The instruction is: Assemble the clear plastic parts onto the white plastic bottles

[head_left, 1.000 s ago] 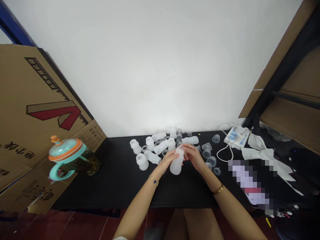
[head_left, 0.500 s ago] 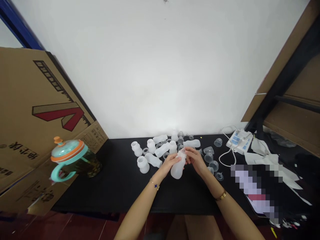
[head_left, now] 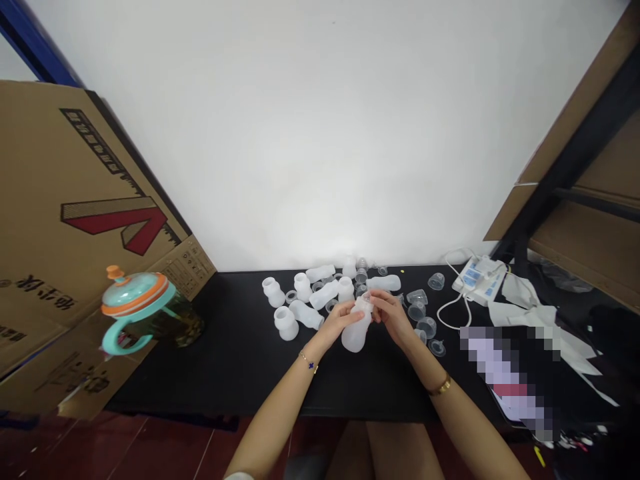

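Note:
My left hand (head_left: 341, 321) is wrapped round a frosted white baby bottle (head_left: 355, 335), which stands tilted just above the black table. At the bottle's top, the fingers of my right hand (head_left: 393, 312) pinch its clear nipple and collar (head_left: 365, 301); they partly hide it. Left of my hands are several frosted bottle bodies, among them an upright one (head_left: 286, 324) and one lying down (head_left: 307, 315). Clear domed caps (head_left: 417, 311) and a clear nipple (head_left: 437, 347) lie to the right.
On the left a large jug (head_left: 165, 317) with a turquoise and orange lid stands by a cardboard box (head_left: 45, 200). A white power strip (head_left: 479, 280) with cables and crumpled paper (head_left: 523, 313) lie at the right, beside a blurred-out phone-like object (head_left: 505, 380). A white wall rises behind.
The view has tilted down slightly. Both hands stay on the bottle, with the right fingers shifted a little at its top. Nothing else has visibly moved.

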A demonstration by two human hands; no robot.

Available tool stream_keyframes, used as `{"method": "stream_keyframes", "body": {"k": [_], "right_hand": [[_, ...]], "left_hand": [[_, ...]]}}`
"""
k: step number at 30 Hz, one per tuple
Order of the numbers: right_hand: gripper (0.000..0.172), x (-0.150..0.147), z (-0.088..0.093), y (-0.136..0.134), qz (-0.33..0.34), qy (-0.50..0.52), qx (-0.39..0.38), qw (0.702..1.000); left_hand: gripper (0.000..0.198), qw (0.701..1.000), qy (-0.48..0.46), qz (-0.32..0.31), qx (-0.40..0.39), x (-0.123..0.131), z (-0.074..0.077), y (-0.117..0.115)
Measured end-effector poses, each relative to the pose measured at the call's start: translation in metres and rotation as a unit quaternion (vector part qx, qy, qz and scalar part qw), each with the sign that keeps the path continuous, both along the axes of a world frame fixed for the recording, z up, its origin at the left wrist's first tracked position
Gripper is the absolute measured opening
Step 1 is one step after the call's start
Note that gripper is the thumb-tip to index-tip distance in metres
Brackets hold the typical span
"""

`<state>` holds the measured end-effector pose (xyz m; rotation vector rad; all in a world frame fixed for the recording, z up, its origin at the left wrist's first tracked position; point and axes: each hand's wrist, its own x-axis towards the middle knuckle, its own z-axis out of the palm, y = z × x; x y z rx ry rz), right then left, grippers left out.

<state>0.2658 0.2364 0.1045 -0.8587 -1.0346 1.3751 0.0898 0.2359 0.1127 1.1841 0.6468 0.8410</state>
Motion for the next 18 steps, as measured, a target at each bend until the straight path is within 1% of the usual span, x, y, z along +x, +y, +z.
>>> {"method": "stream_keyframes", "body": {"k": [5,10,14,18], "right_hand": [[0.027,0.0001,-0.0012,0.0010,-0.011,-0.005,0.010,1.000],[0.029,-0.0005,-0.0005,0.0008,-0.026,-0.006,0.006,1.000],[0.030,-0.0005,-0.0006,0.0004,-0.018,-0.004,0.006,1.000],[0.033,-0.0002,0.0002,-0.0001,0.004,-0.003,0.012,1.000]], "left_hand": [[0.051,1.000,0.010,0.008,0.024,0.0002,0.0011,-0.0003],[0.051,0.999,0.020,0.011,0.031,0.0009,0.0040,-0.0016],[0.049,1.000,0.008,0.004,0.027,0.0013,0.0054,-0.0018],[0.045,1.000,-0.013,0.001,0.008,0.0010,0.0002,0.0004]]}}
